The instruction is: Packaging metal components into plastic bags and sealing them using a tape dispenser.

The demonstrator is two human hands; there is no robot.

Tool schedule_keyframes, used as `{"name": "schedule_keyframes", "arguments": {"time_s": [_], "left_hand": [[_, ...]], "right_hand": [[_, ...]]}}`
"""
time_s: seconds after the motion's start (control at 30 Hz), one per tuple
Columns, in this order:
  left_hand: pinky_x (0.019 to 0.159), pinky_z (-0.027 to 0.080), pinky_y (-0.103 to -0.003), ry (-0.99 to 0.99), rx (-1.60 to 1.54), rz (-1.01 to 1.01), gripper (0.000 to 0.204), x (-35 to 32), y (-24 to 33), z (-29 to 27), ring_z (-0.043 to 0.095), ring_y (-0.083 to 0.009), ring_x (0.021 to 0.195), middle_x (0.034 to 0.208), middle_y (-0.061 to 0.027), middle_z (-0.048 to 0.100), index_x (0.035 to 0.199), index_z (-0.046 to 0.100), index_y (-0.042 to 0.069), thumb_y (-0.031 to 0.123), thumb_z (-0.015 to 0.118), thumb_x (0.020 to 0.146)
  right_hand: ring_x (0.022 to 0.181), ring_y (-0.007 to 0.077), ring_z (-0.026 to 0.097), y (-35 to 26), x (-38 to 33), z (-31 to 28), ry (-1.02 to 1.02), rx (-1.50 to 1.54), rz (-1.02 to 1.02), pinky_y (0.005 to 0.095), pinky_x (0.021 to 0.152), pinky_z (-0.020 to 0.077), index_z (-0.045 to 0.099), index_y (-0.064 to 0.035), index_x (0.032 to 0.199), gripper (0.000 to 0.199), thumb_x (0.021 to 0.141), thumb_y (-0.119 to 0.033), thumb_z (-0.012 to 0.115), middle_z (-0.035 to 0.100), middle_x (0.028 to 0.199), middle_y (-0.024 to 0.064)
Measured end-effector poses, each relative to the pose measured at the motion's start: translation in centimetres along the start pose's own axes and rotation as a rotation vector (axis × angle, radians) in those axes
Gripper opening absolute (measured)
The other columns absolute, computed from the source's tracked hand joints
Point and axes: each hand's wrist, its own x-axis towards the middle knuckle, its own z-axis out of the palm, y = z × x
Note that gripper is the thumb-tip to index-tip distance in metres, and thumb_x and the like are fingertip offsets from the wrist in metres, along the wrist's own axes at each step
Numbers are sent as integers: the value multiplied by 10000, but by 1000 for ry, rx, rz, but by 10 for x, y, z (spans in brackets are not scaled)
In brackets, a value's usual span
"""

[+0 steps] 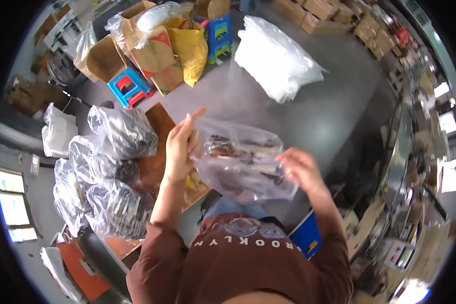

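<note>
Bag: clear plastic bag point(240, 164), crinkly, dark brown bits inside.
Left hand point(180, 147): grip clamped on bag's edge.
Right hand point(301, 169): grip clamped on the other edge.

Light: bright, even daylight from windows point(12, 202) at left
Glare: sheen on grey floor point(329, 101)
Edges: fisheye bending, dark rim
Blur: slight on hands

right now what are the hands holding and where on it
Both hands hold one clear plastic bag with dark pieces inside. The left hand grips its upper left edge; the right hand grips its right end.
</note>
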Motion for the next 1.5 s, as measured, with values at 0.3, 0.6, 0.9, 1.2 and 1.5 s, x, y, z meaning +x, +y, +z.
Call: {"name": "schedule_keyframes", "arguments": {"time_s": [0.3, 0.6, 0.9, 1.2, 1.5], "left_hand": [[377, 213, -193, 502, 29, 179, 397, 124, -36, -61, 265, -24, 392, 487, 60, 308, 1192, 483, -68, 245, 428, 955], [327, 225, -194, 781, 21, 384, 401, 265, 36, -94, 281, -21, 363, 493, 71, 323, 1186, 517, -31, 283, 422, 955], [389, 217, -173, 1135, 114, 484, 390, 355, 114, -207, 291, 8, 441, 521, 92, 327, 1178, 533, -24, 280, 439, 954], [425, 212, -174, 1810, 42, 650, 350, 342, 170, -323, 281, 11, 471, 554, 111, 343, 1148, 570, -13, 254, 457, 952], [436, 217, -163, 2174, -231, 827, 344, 268, 247, -504, 305, 11, 482, 570, 105, 380, 1120, 584, -7, 266, 467, 945]], "right_hand": [[376, 14, 318, -84, 225, -25, -215, -240, -31, 176, 342, 233, 610, -10, 961, 168, 884, -128, 518, 399, 474, -51], [356, 22, 288, -181, 465, -13, -265, -250, -244, 186, 346, 209, 583, 27, 984, 172, 896, -94, 500, 397, 477, -39], [384, 17, 306, -179, 694, 138, -786, -306, -144, 181, 372, 220, 586, 6, 1002, 172, 905, -103, 494, 410, 486, -37], [391, -2, 313, -135, 825, 401, -1371, -478, -34, 170, 372, 208, 612, -26, 987, 165, 912, -137, 516, 427, 510, -67], [373, 13, 318, -31, 873, 709, -1366, -427, 75, 174, 338, 222, 604, -9, 974, 184, 906, -164, 532, 412, 497, -56]]}}
